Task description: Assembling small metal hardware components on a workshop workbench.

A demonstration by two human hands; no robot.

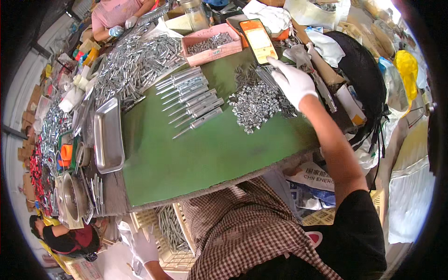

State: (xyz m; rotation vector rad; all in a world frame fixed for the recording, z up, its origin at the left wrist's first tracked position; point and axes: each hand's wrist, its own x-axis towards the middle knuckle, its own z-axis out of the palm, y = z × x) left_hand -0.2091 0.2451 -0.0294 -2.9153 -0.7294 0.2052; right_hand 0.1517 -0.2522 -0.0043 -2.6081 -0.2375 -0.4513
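Note:
My right hand (296,84), in a white glove, reaches to the lower end of a phone (258,41) with a lit orange and white screen. Its fingers are stretched out, the tips at the screen's bottom edge. Below that hand lie a heap of small metal nuts (256,105) and a bundle of thin dark rods (267,76). My left hand (143,247), also gloved, hangs low beside a cream plastic crate (185,228) holding metal rods. Its fingers look spread and nothing shows in them. A row of metal sleeve anchors (193,95) lies on the green work mat (186,156).
A pink box (212,45) of small parts stands at the back, beside a large pile of metal anchors (135,65). At the left is a steel tray (108,135). A black mesh bag (361,70) bulges at the right. Another person's gloved hands (123,26) are at the far left.

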